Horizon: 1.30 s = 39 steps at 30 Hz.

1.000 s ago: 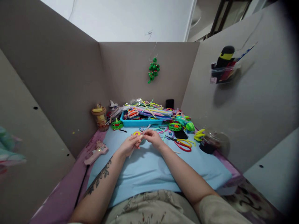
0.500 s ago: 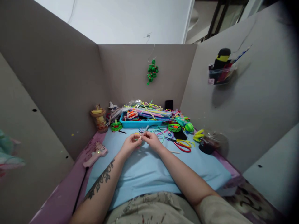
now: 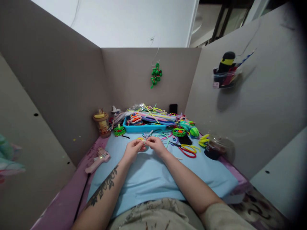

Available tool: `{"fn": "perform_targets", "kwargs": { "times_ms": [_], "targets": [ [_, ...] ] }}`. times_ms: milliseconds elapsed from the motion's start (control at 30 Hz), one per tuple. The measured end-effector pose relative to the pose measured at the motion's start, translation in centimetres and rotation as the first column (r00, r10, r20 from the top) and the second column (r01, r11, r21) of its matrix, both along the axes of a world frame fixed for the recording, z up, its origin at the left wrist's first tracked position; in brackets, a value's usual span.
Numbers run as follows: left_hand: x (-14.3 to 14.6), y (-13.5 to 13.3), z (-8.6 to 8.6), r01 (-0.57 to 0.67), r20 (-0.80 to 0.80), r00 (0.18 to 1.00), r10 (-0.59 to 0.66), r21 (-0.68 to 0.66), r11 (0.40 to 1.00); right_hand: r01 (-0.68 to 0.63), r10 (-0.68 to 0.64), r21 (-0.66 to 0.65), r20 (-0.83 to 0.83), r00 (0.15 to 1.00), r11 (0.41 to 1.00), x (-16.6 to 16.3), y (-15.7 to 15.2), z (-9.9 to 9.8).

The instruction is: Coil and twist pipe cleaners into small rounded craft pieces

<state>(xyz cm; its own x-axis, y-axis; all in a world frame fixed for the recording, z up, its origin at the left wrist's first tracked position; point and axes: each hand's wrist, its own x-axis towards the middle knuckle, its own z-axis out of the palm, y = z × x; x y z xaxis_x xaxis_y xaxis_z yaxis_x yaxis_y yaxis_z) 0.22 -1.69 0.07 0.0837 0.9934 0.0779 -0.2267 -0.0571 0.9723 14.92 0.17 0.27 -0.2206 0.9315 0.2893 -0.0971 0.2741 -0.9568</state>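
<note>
Pipe cleaner piece (image 3: 144, 139), pale, small, partly hidden: held between both hands over the far part of the blue sheet (image 3: 153, 179), just in front of the tray. A pale stem end (image 3: 150, 133) pokes up and away from the fingers.

Left hand (image 3: 132, 149): fingers curled, thumb and forefinger pinched on the piece; tattooed forearm runs back toward the body.

Right hand (image 3: 156, 145): fingertips pinched on the same piece, touching the left hand's fingertips.

Change from a second ago: the long pale stem that then stood out clearly above the fingers now shows only as a short end; the hands sit closer together and slightly farther up the sheet. Half a second ago the grip looked much the same. The view has tipped a little, so the hanging ornament sits lower in frame.

Surroundings:
- Turquoise tray (image 3: 144, 128), heaped with coloured pipe cleaners, beyond the hands.
- Green round figure (image 3: 119, 130), left of the tray.
- Small jar with yellow lid (image 3: 101, 121), at the left partition.
- Pink glue gun (image 3: 98, 159), on the purple border left of the sheet.
- Red-handled scissors (image 3: 186, 150), right of the right hand.
- Dark cup with clear lid (image 3: 214, 147), near the right partition.
- Green bead ornament (image 3: 156, 74), hanging on the back partition.
- Clear wall pocket (image 3: 225, 76), on the right partition.
</note>
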Motion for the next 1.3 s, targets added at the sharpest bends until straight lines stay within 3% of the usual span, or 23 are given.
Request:
{"fn": "perform_targets", "kwargs": {
  "times_ms": [200, 333, 633, 767, 1000, 1167, 1300],
  "targets": [
    [-0.1, -0.3, 0.5, 0.133, 0.1, 0.987, -0.126, -0.06, 0.989, -0.065, 0.05, -0.135, -0.11, 0.993, 0.989, -0.4, 0.1, 0.1],
    [-0.3, -0.2, 0.4, 0.199, 0.082, 0.978, -0.194, -0.059, 0.978, -0.129, 0.082, -0.216, -0.211, 0.974, 0.968, -0.4, -0.1, 0.5],
    [-0.8, -0.3, 0.2, 0.387, 0.014, 0.922, -0.387, -0.032, 0.921, -0.208, 0.179, -0.174, -0.168, 0.969, 0.962, 0.1, 0.1, 0.3],
    [-0.7, -0.1, 0.0, 0.277, -0.038, 0.959, -0.28, -0.052, 0.959, -0.098, 0.084, -0.127, -0.109, 0.99, 0.987, 0.0, 0.3, 0.0],
    [-0.4, 0.6, -0.7, -0.01, -0.107, 0.994, 0.024, 0.128, 0.992, 0.056, -0.059, -0.065, -0.045, 0.997, 0.996, -0.4, 0.5, -0.4],
    [-0.5, 0.5, -0.5, -0.072, -0.169, 0.98, 0.103, 0.183, 0.981, 0.099, -0.1, -0.05, -0.013, 0.995, 0.994, -0.3, 0.4, -0.3],
    [-0.3, 0.5, -0.4, -0.061, -0.198, 0.976, 0.094, 0.167, 0.984, 0.082, -0.086, -0.081, -0.045, 0.995, 0.993, -0.3, 0.5, -0.3]
  ]
}}
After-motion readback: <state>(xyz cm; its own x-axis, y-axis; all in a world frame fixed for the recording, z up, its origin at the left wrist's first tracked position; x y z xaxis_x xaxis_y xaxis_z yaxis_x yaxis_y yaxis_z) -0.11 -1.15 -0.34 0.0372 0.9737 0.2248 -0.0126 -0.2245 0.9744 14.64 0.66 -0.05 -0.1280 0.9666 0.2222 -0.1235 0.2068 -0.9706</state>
